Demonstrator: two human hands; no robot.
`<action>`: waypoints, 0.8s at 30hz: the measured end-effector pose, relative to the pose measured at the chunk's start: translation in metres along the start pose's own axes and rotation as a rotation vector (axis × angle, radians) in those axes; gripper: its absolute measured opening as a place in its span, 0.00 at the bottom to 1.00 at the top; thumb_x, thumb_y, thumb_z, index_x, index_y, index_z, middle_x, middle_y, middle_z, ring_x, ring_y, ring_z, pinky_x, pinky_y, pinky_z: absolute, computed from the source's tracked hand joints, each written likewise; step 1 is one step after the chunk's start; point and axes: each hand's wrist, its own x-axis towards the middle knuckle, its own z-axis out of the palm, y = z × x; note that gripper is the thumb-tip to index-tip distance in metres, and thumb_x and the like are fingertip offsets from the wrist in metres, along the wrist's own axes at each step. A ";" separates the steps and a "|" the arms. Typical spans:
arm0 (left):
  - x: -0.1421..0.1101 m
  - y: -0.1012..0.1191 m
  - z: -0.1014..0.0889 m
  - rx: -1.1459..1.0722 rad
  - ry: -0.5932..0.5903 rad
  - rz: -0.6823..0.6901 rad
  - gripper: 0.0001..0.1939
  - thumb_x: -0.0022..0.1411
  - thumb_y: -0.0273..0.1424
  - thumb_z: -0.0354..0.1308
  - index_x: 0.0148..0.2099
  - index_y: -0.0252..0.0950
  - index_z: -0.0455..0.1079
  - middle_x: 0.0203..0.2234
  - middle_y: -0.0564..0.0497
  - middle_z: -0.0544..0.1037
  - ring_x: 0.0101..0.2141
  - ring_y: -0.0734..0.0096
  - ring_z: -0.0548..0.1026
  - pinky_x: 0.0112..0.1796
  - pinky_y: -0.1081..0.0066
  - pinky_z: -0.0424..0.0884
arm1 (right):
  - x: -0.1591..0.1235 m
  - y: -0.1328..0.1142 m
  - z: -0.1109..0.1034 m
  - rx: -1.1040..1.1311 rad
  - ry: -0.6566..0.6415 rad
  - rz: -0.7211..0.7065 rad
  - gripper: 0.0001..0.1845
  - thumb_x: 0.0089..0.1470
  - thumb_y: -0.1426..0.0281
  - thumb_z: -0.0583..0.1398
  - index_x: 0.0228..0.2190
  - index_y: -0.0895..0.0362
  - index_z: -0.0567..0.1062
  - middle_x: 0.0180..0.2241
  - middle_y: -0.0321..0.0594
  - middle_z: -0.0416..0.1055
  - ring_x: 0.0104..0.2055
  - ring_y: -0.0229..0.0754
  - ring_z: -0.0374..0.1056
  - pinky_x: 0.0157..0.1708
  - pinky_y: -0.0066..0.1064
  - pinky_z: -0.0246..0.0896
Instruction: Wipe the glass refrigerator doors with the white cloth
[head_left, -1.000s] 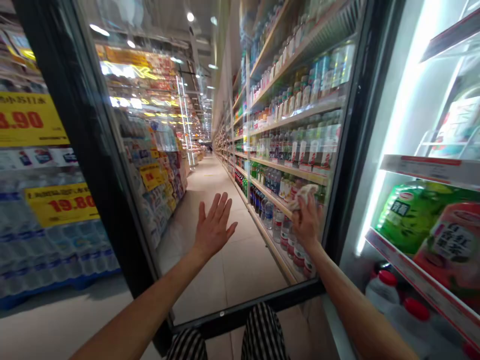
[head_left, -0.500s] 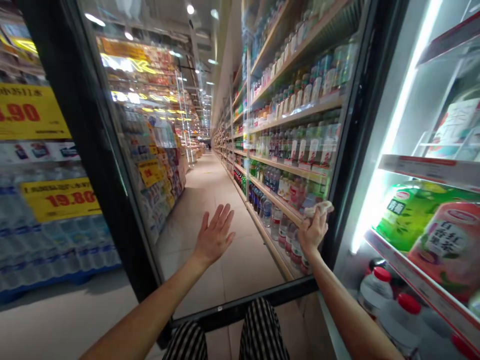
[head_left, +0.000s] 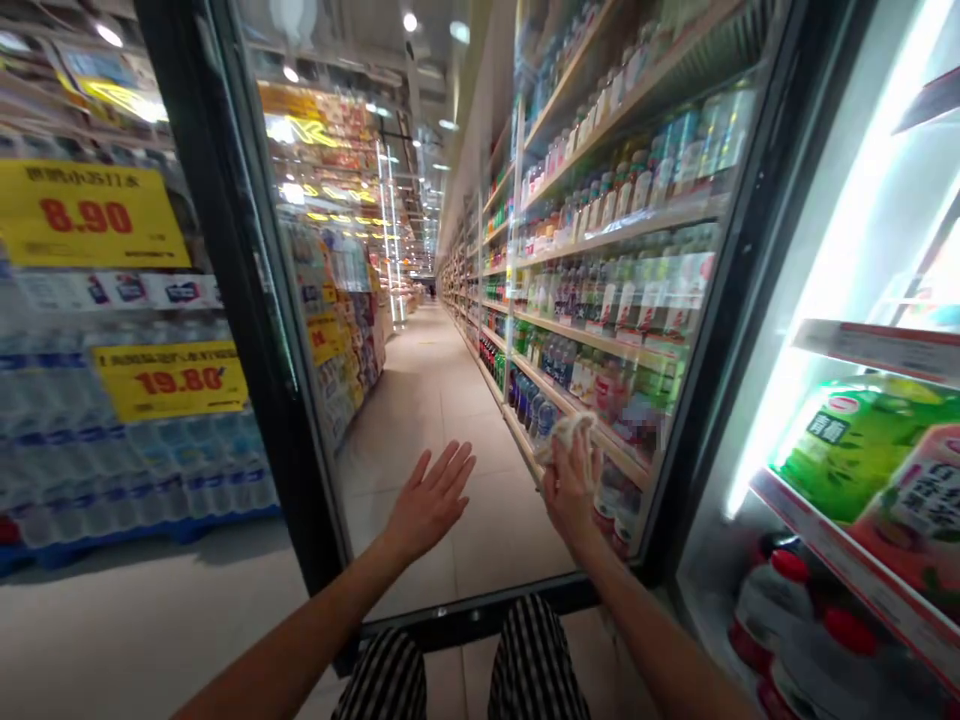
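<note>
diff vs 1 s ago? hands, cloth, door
The right hand slid its crumpled pale cloth down and leftward across the black-framed glass fridge door. The left hand dropped lower, staying flat and open on the glass. Cloth still gripped; door still open.

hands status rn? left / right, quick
Left hand: open, fingers spread, flat against the glass door, holding nothing.
Right hand: closed on a crumpled cloth, pressed to the glass.

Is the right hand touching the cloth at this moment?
Touching. The head view shows the right hand with its fingers closed around the crumpled cloth, pressing it against the glass door.
</note>
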 end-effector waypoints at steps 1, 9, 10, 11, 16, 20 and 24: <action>-0.001 0.002 -0.003 -0.027 0.014 -0.008 0.26 0.60 0.33 0.50 0.60 0.36 0.55 0.57 0.45 0.63 0.60 0.65 0.53 0.60 0.58 0.42 | 0.001 -0.016 0.001 0.036 -0.060 -0.125 0.26 0.52 0.76 0.52 0.53 0.53 0.63 0.61 0.46 0.53 0.65 0.46 0.41 0.60 0.50 0.36; 0.044 0.010 -0.028 -0.287 0.194 -0.110 0.30 0.62 0.28 0.44 0.64 0.30 0.41 0.58 0.38 0.58 0.61 0.65 0.51 0.55 0.60 0.59 | 0.054 -0.086 0.005 0.235 0.018 -0.297 0.15 0.55 0.74 0.50 0.45 0.56 0.66 0.52 0.45 0.67 0.63 0.39 0.47 0.62 0.46 0.32; 0.052 0.009 -0.027 -0.273 0.194 -0.131 0.29 0.62 0.30 0.45 0.63 0.29 0.42 0.59 0.38 0.58 0.61 0.64 0.51 0.55 0.60 0.58 | 0.059 -0.080 0.003 0.242 0.031 -0.295 0.14 0.54 0.72 0.51 0.44 0.56 0.66 0.52 0.46 0.66 0.63 0.41 0.47 0.61 0.47 0.33; 0.061 0.009 -0.026 -0.239 0.192 -0.149 0.28 0.62 0.32 0.45 0.63 0.29 0.45 0.58 0.38 0.59 0.61 0.64 0.51 0.57 0.58 0.56 | 0.062 -0.071 0.001 0.240 0.043 -0.296 0.13 0.54 0.70 0.53 0.43 0.56 0.66 0.53 0.47 0.65 0.63 0.43 0.47 0.61 0.48 0.34; 0.101 0.014 -0.012 0.013 0.251 -0.156 0.21 0.63 0.32 0.45 0.58 0.33 0.58 0.58 0.45 0.60 0.61 0.63 0.51 0.60 0.55 0.42 | 0.074 -0.019 -0.003 0.113 0.148 -0.138 0.22 0.54 0.67 0.52 0.51 0.58 0.61 0.59 0.54 0.55 0.63 0.49 0.45 0.58 0.55 0.39; 0.090 0.023 0.007 0.078 0.194 0.132 0.19 0.63 0.28 0.45 0.56 0.34 0.60 0.60 0.48 0.56 0.61 0.65 0.51 0.60 0.61 0.46 | 0.082 -0.002 0.011 0.015 0.183 -0.053 0.26 0.57 0.67 0.47 0.57 0.59 0.55 0.60 0.56 0.50 0.65 0.52 0.40 0.57 0.58 0.37; 0.064 0.003 0.004 0.053 0.066 0.438 0.17 0.63 0.28 0.44 0.54 0.39 0.63 0.60 0.54 0.57 0.61 0.73 0.52 0.60 0.67 0.48 | 0.069 0.006 0.020 -0.022 0.121 -0.140 0.30 0.56 0.67 0.48 0.59 0.57 0.50 0.61 0.54 0.49 0.65 0.53 0.39 0.58 0.57 0.38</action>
